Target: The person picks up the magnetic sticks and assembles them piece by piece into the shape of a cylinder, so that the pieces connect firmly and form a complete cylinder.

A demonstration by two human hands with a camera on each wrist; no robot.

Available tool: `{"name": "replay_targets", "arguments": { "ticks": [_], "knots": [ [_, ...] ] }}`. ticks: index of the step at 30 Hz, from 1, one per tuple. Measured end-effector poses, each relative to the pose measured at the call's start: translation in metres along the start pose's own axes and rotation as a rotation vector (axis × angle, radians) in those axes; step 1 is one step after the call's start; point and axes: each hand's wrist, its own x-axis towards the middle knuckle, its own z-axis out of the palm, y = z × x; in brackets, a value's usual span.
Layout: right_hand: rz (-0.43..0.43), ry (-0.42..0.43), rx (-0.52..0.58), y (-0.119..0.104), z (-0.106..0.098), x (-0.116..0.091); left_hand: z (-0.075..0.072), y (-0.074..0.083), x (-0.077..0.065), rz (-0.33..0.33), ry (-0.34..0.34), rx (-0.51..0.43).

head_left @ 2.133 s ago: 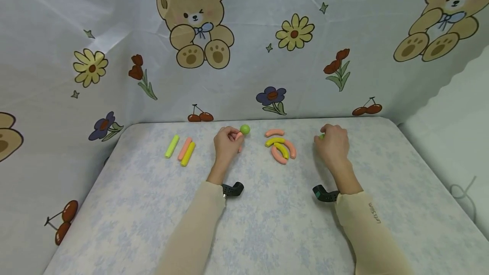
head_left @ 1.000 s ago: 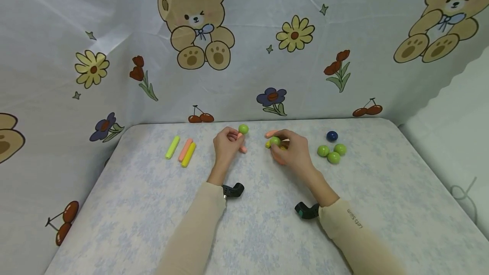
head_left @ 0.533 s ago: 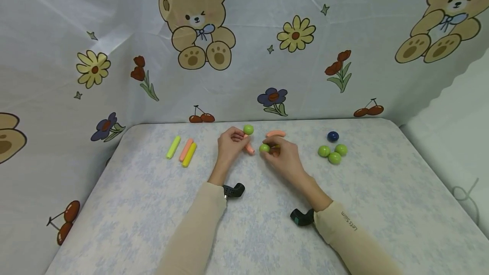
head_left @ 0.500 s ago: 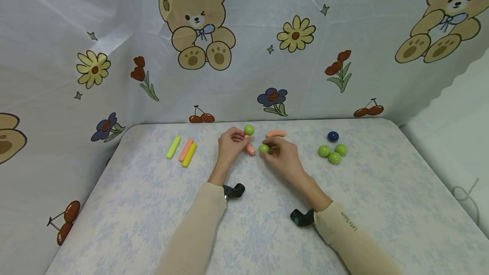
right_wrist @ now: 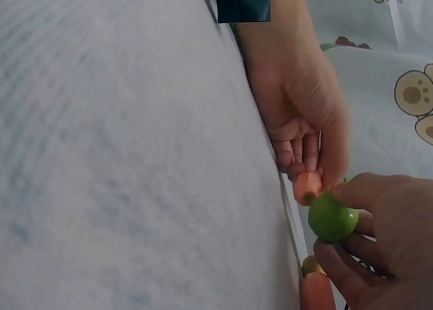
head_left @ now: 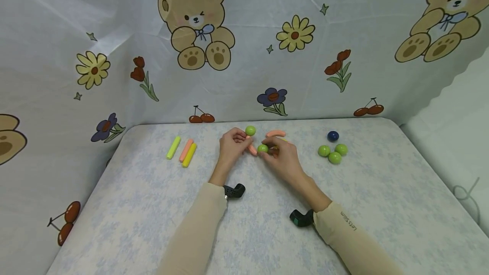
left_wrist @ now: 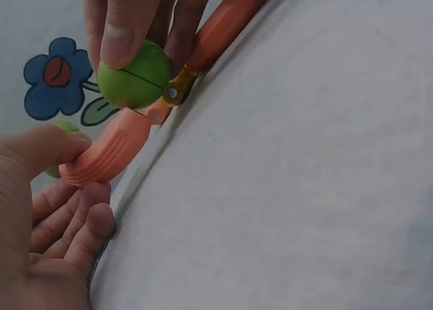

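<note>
My left hand [head_left: 230, 147] pinches a curved pink plastic piece [left_wrist: 108, 147] between thumb and fingers. At its far end sits a green ball [head_left: 250, 130], partly hidden behind the thumb in the left wrist view. A second green ball [right_wrist: 333, 217], with a thin slit across it, is pinched by the fingertips of my right hand [head_left: 285, 158]. This ball is right at the near, tabbed end of the pink piece; whether they are joined I cannot tell. Behind the right hand lie a curved pink piece [head_left: 276, 133] and a mostly hidden yellow piece [left_wrist: 178, 88].
Three green balls [head_left: 334, 158] and a dark blue ball [head_left: 333, 136] lie on the table at the right. Straight sticks in light green [head_left: 173, 147], pink [head_left: 186, 150] and yellow [head_left: 189, 155] lie at the left. A printed curtain [head_left: 244, 75] rises behind the table's back edge.
My right hand has come left from the group of balls, carrying a green ball up to the pink piece's near end. The left hand has shifted slightly right with the pink piece.
</note>
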Motion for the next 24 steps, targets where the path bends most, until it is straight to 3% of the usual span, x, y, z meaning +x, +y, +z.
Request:
{"name": "replay_targets", "arguments": {
  "ticks": [10,13,18,24],
  "knots": [
    [-0.011,-0.024,0.009,-0.0006,0.0002,-0.0008,0.0006,0.0017,-0.0003,-0.011,0.040,-0.058],
    [-0.021,0.012,-0.017,0.0002,-0.0007,-0.0006,0.0013,0.0011,0.0002,-0.016,0.043,-0.037],
    [-0.026,0.096,-0.143,0.0024,-0.0048,0.0007,0.0023,0.0014,0.0013,0.002,0.051,0.019],
    [0.010,0.023,-0.327,0.0031,-0.0073,-0.0005,0.0017,0.0030,0.0009,0.001,0.019,0.057]
  ]
}}
